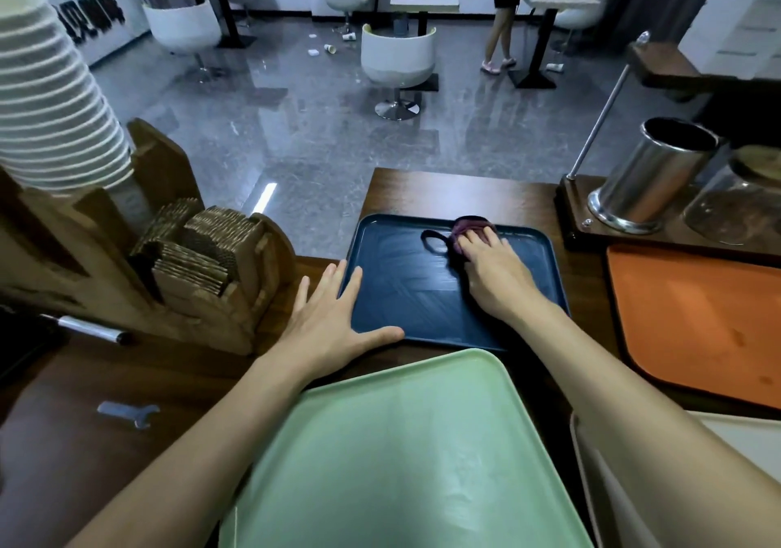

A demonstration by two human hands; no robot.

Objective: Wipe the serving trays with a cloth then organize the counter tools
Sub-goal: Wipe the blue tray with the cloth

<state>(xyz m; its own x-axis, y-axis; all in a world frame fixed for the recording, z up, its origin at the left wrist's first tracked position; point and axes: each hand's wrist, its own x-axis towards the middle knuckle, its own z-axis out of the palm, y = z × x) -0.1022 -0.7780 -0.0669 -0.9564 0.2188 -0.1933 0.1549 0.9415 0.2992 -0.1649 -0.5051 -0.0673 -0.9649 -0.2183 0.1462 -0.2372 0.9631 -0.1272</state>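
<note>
A dark blue tray [401, 277] lies on the wooden counter, streaked with wet wipe marks. My right hand [496, 272] presses a purple cloth [465, 228] flat onto the tray's far right part, fingers straight over it. A loop of the cloth trails to the left. My left hand [334, 319] lies flat with spread fingers on the tray's near left corner, thumb along its front rim. A light green tray [401, 454] sits nearest me. An orange tray [697, 319] lies to the right, and a cream tray [676, 484] shows at the lower right.
A wooden holder [203, 268] with cardboard sleeves and a stack of white paper cups [50, 95] stands at the left. A small wrench [129, 413] and a metal tool handle [91, 330] lie on the counter. A steel canister [651, 175] and a glass jar [735, 209] stand at the right.
</note>
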